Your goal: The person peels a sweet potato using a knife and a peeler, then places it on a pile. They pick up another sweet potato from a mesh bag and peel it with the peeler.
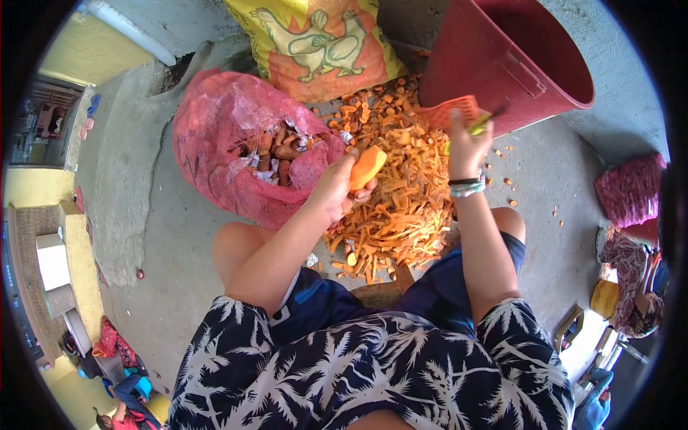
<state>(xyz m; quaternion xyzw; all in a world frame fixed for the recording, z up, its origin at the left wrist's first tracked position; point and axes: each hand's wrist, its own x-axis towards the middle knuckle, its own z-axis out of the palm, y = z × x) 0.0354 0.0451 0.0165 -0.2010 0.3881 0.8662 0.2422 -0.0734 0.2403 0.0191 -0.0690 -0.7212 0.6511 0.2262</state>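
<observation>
Orange root — within left fingers

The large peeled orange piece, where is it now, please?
In the head view, the orange piece is in the left hand, slightly above centre, with the pink mesh sack to its left and the peelings to its right.

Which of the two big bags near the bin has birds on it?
The yellow-and-orange bag right beside the red bin. It shows pale birds; the pink mesh bag shows none.
</observation>
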